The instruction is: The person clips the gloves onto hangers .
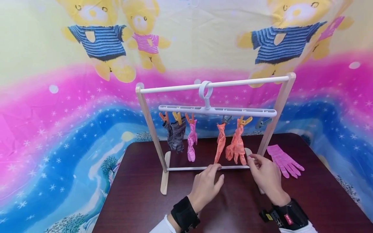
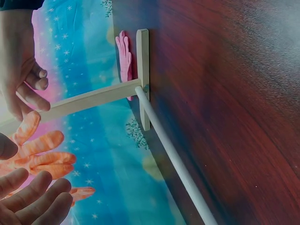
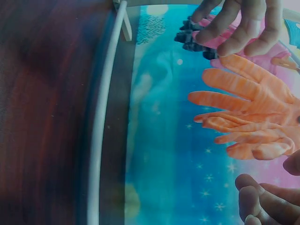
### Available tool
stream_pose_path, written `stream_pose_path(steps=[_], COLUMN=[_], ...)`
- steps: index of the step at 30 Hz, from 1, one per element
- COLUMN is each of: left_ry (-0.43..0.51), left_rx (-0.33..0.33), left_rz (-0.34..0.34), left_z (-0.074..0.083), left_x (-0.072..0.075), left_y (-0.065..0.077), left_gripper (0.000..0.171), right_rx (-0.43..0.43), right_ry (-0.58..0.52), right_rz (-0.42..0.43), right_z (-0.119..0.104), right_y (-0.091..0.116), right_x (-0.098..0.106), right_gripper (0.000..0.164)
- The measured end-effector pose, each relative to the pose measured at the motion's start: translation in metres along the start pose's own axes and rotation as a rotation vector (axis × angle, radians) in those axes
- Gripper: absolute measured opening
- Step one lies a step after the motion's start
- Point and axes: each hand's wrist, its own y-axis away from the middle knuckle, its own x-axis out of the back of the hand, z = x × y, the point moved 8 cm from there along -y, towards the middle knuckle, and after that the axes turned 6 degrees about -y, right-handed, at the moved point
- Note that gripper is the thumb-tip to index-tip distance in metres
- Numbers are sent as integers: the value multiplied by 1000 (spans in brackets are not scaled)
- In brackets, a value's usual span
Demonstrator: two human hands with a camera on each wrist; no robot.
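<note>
A pair of orange gloves [image 1: 237,145] hangs by clothespins from a white hanger [image 1: 246,111]. My left hand [image 1: 205,184] is in front of them, its fingers loosely bent and holding nothing. To their right is my right hand [image 1: 266,176], fingers relaxed, with a gap between thumb and fingertips in the right wrist view. There, the orange gloves [image 3: 253,103] hang between the two hands. A pink glove [image 1: 191,140] and a dark grey glove [image 1: 176,136] are clipped further left. Another pink glove [image 1: 285,161] lies flat on the table, beyond my right hand.
The hanger hooks over the top rail [image 1: 247,83] of a wooden rack [image 1: 151,132]. A white lower bar [image 1: 186,168] runs between its feet. One grey-blue clothespin [image 1: 263,123] hangs without a glove at the right end. A printed cloth [image 1: 73,129] stands behind the dark table [image 1: 131,200].
</note>
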Motion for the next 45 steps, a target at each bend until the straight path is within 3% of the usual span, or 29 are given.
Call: stream_pose_path(steps=[12,25,45], left_ry=[2,-16,2], left_rx=[15,27,81], left_rz=[-19,22,20], left_z=[-9,-20,-34], left_x=[-1,0,2], left_y=[14,26,37], left_gripper=[27,26,24], right_rx=[-56,-110,-122], right_ry=[2,17,15], right_rz=[-25,-78,-98], right_z=[14,19,21], right_y=[9,20,35], right_x=[-3,-15,-28], right_gripper=[27,31,22])
